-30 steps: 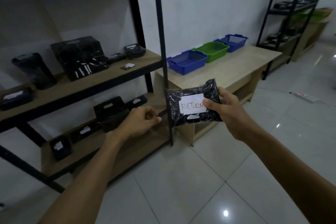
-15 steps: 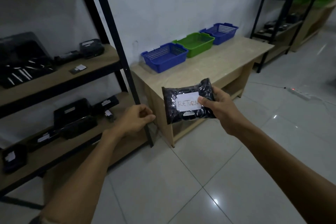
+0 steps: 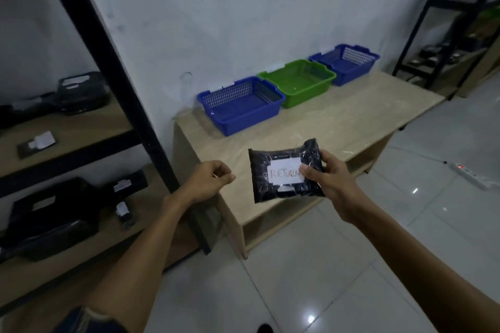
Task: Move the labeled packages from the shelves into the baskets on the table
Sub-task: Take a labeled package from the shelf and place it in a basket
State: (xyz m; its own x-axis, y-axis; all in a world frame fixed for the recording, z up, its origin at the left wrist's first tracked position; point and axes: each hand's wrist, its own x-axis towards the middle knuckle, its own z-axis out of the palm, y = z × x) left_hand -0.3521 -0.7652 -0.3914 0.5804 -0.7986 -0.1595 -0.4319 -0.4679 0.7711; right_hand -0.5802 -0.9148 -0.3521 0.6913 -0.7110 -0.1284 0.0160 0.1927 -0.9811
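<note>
My right hand (image 3: 328,180) grips a black plastic package (image 3: 265,184) by its right edge; a white label on it reads RETURN. The package hangs over the front edge of the wooden table (image 3: 351,121). My left hand (image 3: 208,180) floats just left of the package with its fingers curled and holds nothing. Three baskets stand in a row at the back of the table: a near blue basket (image 3: 240,112), a green basket (image 3: 297,81) and a far blue basket (image 3: 345,62). All three look empty.
A black metal shelf post (image 3: 130,105) rises left of the table. The wooden shelves (image 3: 81,138) at left carry several black labeled packages. A second rack (image 3: 443,35) stands at far right. A white power strip (image 3: 470,174) lies on the tiled floor.
The view has swung right and moved closer to the table. The shelves slid toward the left edge; the package stays in my right hand, now over the table's front edge.
</note>
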